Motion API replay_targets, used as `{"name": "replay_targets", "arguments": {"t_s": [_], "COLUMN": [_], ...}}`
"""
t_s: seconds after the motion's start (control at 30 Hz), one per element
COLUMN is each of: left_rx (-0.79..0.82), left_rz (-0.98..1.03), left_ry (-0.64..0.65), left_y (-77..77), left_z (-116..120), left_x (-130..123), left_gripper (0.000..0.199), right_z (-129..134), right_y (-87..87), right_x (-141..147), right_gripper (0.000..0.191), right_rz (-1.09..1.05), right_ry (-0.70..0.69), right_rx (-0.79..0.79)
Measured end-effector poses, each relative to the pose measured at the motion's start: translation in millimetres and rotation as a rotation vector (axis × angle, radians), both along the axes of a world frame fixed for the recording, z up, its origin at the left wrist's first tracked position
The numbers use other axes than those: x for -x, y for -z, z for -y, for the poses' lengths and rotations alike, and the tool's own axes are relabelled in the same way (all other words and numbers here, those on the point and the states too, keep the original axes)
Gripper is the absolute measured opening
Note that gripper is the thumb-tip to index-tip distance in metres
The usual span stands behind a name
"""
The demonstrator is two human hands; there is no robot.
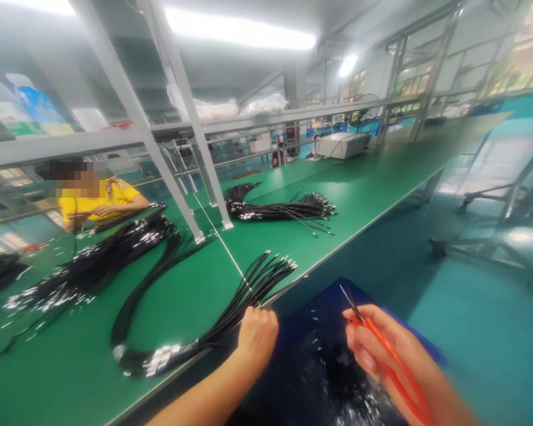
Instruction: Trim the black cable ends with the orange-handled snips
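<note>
Bench [182,307], green, 1 near edge. Cable bundle [135,305], 1, curved on the bench, ends reaching that edge. Left hand [258,332], 1: fingers curled tight against the bundle; cannot tell if gripping. Right hand [388,343], 1: fingers closed round 1 scissors [379,338], past the edge, above 1 blue bin [340,291]; open space between hands.

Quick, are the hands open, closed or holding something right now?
Left hand: closed, at the black cables; whether it grips any is hidden.
Right hand: closed, holding orange-handled scissors.
</note>
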State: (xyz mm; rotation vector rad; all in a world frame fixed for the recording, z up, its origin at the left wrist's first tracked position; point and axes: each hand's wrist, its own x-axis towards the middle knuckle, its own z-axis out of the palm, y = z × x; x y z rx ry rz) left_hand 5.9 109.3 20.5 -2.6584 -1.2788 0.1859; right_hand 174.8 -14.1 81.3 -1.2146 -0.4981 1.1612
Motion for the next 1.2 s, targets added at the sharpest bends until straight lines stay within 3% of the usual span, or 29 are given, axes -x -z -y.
{"name": "replay_targets", "arguments": {"t_s": [0.07, 0.27, 0.33, 0.4, 0.5, 0.63, 0.77, 0.83, 0.97, 1.1, 1.2], "left_rx": [-0.045, -0.161, -0.191, -0.233, -0.308, -0.368, -0.368, -0.347, -0.288, -0.251, -0.261], "left_rz": [0.04, 0.201, 0.256, 0.315, 0.394, 0.455, 0.515, 0.548, 0.6, 0.628, 0.681], "left_ry": [0.03, 0.086, 0.085, 0.064, -0.004, -0.057, -0.005, 0.032, 0.076, 0.104, 0.07], "left_y": [-4.2, -2.2, -1.0, -1.2, 0.3, 12.6, 26.3, 29.1, 28.3, 24.9, 17.4], "left_z": [2.8, 16.0, 17.2, 16.9, 16.5, 17.9, 15.4, 11.6, 5.1, 6.8, 11.1], "left_x": [3.6, 10.5, 12.4, 14.2, 16.8, 22.8, 33.5, 39.6, 49.3, 52.8, 49.9], "left_gripper": [0.009, 0.019, 0.019, 0.019, 0.015, 0.016, 0.018, 0.019, 0.018, 0.019, 0.021], "right_z": [-0.6, 1.0, -4.5, -16.7, -48.2, -96.1, -113.3, -109.9, -101.4, -96.4, -87.0], "right_y": [3.2, 17.3, 22.7, 25.2, 23.8, 27.1, 45.9, 55.6, 64.4, 57.7, 45.9], "right_x": [-0.2, 2.2, 5.9, 12.3, 26.0, 43.9, 50.6, 52.0, 58.5, 55.9, 36.8], "right_gripper": [0.043, 0.035, 0.033, 0.027, 0.021, 0.028, 0.012, 0.008, 0.019, 0.014, 0.017], "right_rz": [-0.007, 0.044, 0.25, 0.611, 1.137, 1.278, 1.427, 1.481, 1.499, 1.383, 1.222], "right_ry": [0.019, 0.028, 0.059, 0.061, -0.086, -0.18, -0.204, -0.201, -0.165, -0.078, 0.053], "right_rx": [0.005, -0.009, -0.043, -0.148, -0.399, -0.49, -0.436, -0.397, -0.335, -0.312, -0.286]}}
